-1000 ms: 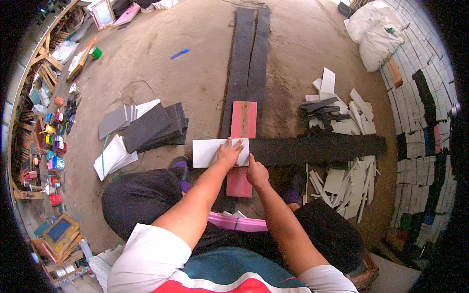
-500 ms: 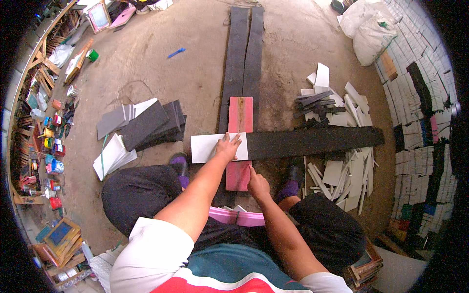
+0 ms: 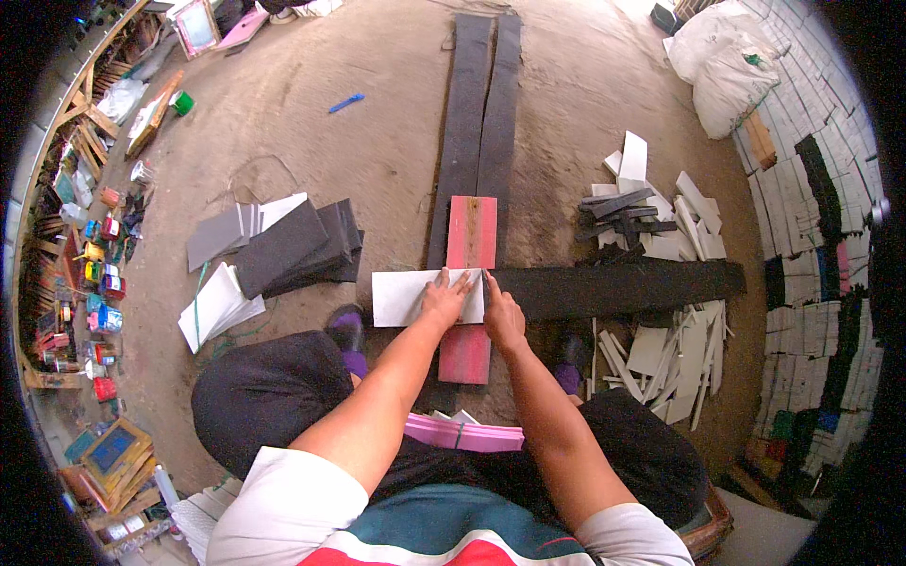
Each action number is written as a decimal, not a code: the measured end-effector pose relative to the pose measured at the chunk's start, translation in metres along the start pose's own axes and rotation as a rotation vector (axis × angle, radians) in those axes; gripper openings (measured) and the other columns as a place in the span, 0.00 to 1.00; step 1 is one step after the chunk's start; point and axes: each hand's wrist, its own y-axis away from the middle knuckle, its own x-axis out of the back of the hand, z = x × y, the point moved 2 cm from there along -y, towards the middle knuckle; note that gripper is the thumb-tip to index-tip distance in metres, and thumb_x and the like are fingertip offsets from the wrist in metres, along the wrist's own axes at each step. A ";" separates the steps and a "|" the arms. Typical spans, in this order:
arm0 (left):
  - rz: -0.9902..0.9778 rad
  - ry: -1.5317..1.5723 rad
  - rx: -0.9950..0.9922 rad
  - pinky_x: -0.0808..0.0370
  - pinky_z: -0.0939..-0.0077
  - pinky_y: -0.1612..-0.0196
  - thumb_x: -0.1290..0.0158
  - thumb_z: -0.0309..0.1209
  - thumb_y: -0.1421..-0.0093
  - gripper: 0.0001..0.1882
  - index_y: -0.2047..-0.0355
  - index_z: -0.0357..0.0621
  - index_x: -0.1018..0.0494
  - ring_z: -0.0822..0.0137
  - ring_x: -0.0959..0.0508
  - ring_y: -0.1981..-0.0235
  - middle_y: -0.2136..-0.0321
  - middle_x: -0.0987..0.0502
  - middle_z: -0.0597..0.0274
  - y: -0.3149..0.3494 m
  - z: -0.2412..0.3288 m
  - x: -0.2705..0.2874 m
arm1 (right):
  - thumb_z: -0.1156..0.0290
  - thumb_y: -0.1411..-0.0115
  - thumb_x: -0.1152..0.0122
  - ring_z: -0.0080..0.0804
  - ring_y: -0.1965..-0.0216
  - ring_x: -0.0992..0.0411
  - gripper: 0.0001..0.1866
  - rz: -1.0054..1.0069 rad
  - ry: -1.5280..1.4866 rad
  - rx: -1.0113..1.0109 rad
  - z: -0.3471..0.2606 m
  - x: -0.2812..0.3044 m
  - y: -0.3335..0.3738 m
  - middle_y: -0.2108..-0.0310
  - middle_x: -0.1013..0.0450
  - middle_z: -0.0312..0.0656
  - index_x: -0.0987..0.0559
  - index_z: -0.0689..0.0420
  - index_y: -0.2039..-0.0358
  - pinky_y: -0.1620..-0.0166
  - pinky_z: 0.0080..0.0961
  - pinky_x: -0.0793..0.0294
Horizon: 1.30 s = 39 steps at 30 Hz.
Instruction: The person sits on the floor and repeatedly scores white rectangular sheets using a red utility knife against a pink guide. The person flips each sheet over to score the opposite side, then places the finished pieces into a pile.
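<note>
My left hand (image 3: 445,300) lies with fingers spread on a white rectangular sheet (image 3: 396,300). It presses the sheet down on a pink board (image 3: 464,357) with a dark worn streak, set crosswise beneath. My right hand (image 3: 504,316) is closed at the sheet's right edge, its index finger stretched forward. Something small and thin seems to be in it, too hidden to name. A long black strip (image 3: 613,291) runs to the right from that edge, over the pink board. Two long dark strips (image 3: 467,113) stretch away on the floor beyond.
Dark and white sheets (image 3: 293,245) are stacked at the left. White offcuts (image 3: 679,349) and dark scraps (image 3: 623,212) lie at the right. A tied pink bundle (image 3: 462,434) sits between my legs. Farther off are a blue pen-like object (image 3: 346,103) and white sacks (image 3: 731,80).
My right hand has moved forward from the near end of the pink board to the sheet's right edge. My left hand still presses the sheet. The whole view has shifted slightly.
</note>
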 end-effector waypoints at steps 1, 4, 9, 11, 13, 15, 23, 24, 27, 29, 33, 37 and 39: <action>0.112 -0.075 -0.057 0.23 0.46 0.47 0.46 0.40 0.37 0.39 0.27 0.63 0.47 0.39 0.43 0.29 0.24 0.54 0.75 0.004 -0.001 0.000 | 0.77 0.39 0.49 0.61 0.58 0.22 0.37 -0.009 -0.002 -0.010 0.000 -0.001 -0.006 0.58 0.24 0.59 0.39 0.39 0.30 0.56 0.53 0.22; 0.123 -0.098 -0.044 0.24 0.45 0.46 0.44 0.41 0.38 0.40 0.27 0.62 0.47 0.39 0.43 0.29 0.24 0.54 0.75 0.004 -0.002 -0.002 | 0.76 0.39 0.49 0.61 0.58 0.22 0.36 -0.003 0.003 0.002 -0.002 -0.009 -0.014 0.59 0.24 0.60 0.40 0.40 0.29 0.56 0.53 0.22; 0.105 -0.017 -0.054 0.28 0.43 0.43 0.42 0.41 0.39 0.40 0.28 0.62 0.44 0.41 0.45 0.29 0.24 0.53 0.75 0.007 0.001 0.006 | 0.75 0.38 0.50 0.60 0.59 0.21 0.34 -0.002 0.018 0.013 0.002 -0.016 -0.018 0.60 0.23 0.60 0.39 0.44 0.30 0.58 0.53 0.21; 0.062 0.047 -0.025 0.35 0.40 0.37 0.39 0.42 0.41 0.43 0.28 0.64 0.45 0.46 0.50 0.26 0.24 0.56 0.76 0.005 0.004 0.007 | 0.74 0.37 0.50 0.60 0.60 0.21 0.33 -0.020 0.033 0.004 0.001 -0.017 -0.022 0.61 0.22 0.59 0.39 0.47 0.31 0.58 0.53 0.21; 0.190 -0.025 0.019 0.34 0.42 0.37 0.36 0.43 0.43 0.44 0.29 0.63 0.43 0.46 0.48 0.27 0.25 0.53 0.76 -0.006 -0.009 -0.023 | 0.73 0.37 0.50 0.59 0.60 0.21 0.32 -0.058 0.047 0.016 -0.013 -0.019 -0.027 0.63 0.22 0.58 0.38 0.50 0.31 0.59 0.52 0.21; 0.219 -0.033 0.026 0.33 0.44 0.38 0.34 0.44 0.46 0.46 0.29 0.62 0.41 0.47 0.46 0.28 0.25 0.50 0.75 -0.010 -0.006 -0.030 | 0.72 0.37 0.50 0.58 0.61 0.20 0.31 -0.071 0.057 0.036 -0.008 -0.023 -0.026 0.64 0.21 0.58 0.37 0.52 0.32 0.60 0.52 0.21; 0.125 0.020 0.022 0.34 0.49 0.36 0.26 0.52 0.60 0.60 0.29 0.53 0.44 0.50 0.41 0.30 0.27 0.47 0.64 -0.001 0.001 0.016 | 0.68 0.37 0.47 0.58 0.67 0.20 0.33 -0.020 0.088 0.112 0.020 -0.035 0.029 0.67 0.21 0.59 0.39 0.55 0.31 0.65 0.56 0.21; 0.103 0.009 0.036 0.36 0.48 0.35 0.25 0.52 0.60 0.62 0.28 0.53 0.45 0.50 0.41 0.30 0.26 0.47 0.64 -0.002 -0.002 0.017 | 0.69 0.37 0.48 0.58 0.65 0.20 0.32 -0.066 0.080 0.083 0.017 -0.032 0.038 0.65 0.21 0.59 0.39 0.55 0.32 0.63 0.55 0.20; 0.041 -0.027 0.035 0.44 0.42 0.31 0.25 0.54 0.60 0.66 0.26 0.53 0.50 0.47 0.43 0.29 0.26 0.48 0.61 -0.003 -0.003 0.021 | 0.71 0.37 0.51 0.59 0.63 0.20 0.31 -0.136 0.088 -0.017 0.012 -0.028 0.069 0.63 0.21 0.59 0.37 0.54 0.32 0.61 0.53 0.19; 0.030 -0.005 0.057 0.46 0.40 0.30 0.25 0.54 0.60 0.67 0.26 0.53 0.52 0.45 0.44 0.29 0.26 0.48 0.57 -0.004 -0.001 0.025 | 0.71 0.38 0.50 0.58 0.64 0.19 0.31 -0.143 0.076 -0.031 0.023 -0.035 0.089 0.64 0.21 0.59 0.36 0.53 0.33 0.61 0.53 0.19; 0.018 0.027 0.089 0.48 0.38 0.30 0.24 0.55 0.63 0.72 0.25 0.50 0.56 0.45 0.41 0.31 0.30 0.44 0.47 -0.010 -0.004 0.022 | 0.70 0.40 0.48 0.57 0.64 0.19 0.31 -0.163 0.120 -0.048 0.024 -0.037 0.109 0.64 0.21 0.58 0.34 0.51 0.34 0.61 0.53 0.19; 0.052 0.008 0.060 0.47 0.38 0.30 0.22 0.55 0.69 0.75 0.26 0.47 0.54 0.46 0.35 0.35 0.37 0.37 0.47 -0.013 -0.009 0.026 | 0.67 0.39 0.43 0.54 0.62 0.19 0.27 -0.105 -0.024 -0.072 0.024 -0.009 0.110 0.65 0.20 0.55 0.28 0.50 0.38 0.59 0.51 0.20; 0.091 -0.016 0.040 0.45 0.39 0.31 0.22 0.56 0.71 0.74 0.28 0.45 0.51 0.47 0.34 0.36 0.39 0.35 0.47 -0.008 -0.010 0.032 | 0.65 0.38 0.41 0.54 0.62 0.19 0.24 0.096 -0.139 -0.124 0.033 -0.003 0.100 0.65 0.20 0.54 0.26 0.51 0.41 0.58 0.49 0.21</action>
